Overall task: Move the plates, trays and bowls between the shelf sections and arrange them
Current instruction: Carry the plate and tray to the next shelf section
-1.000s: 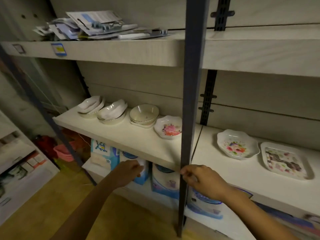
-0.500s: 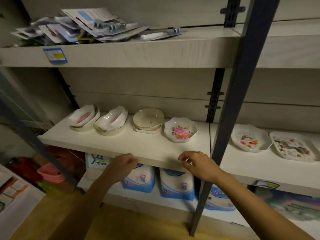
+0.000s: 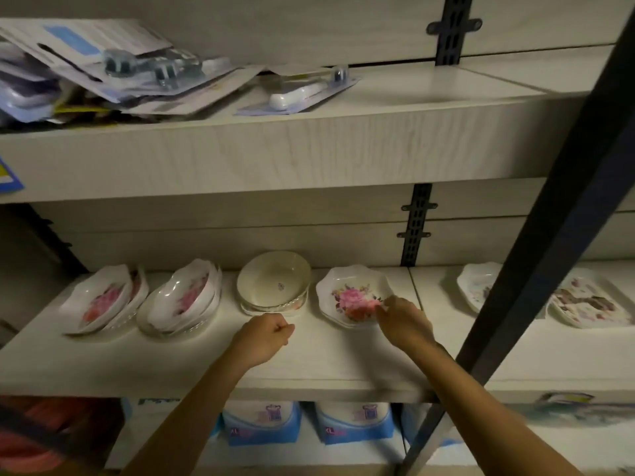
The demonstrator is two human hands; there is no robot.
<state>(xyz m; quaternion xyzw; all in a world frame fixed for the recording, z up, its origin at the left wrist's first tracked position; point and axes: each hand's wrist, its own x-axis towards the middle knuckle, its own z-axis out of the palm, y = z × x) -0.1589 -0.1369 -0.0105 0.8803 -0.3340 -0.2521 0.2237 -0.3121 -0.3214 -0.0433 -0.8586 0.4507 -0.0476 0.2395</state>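
While the left hand (image 3: 264, 338) hangs as a closed fist holding nothing, just in front of the cream bowl (image 3: 273, 281), the right hand (image 3: 403, 322) reaches the flowered plate (image 3: 350, 297). Its fingers curl onto the plate's right front rim and pinch it; blur hides the finer detail. The plate lies face up on the middle shelf (image 3: 171, 359), right of the bowl, long axis running along the shelf. A dark post (image 3: 536, 269) crosses in front of a tray (image 3: 587, 302) in the next section.

Shop, price label (image 3: 8, 175), carded goods (image 3: 103, 60), stocked shelves (image 3: 309, 359)
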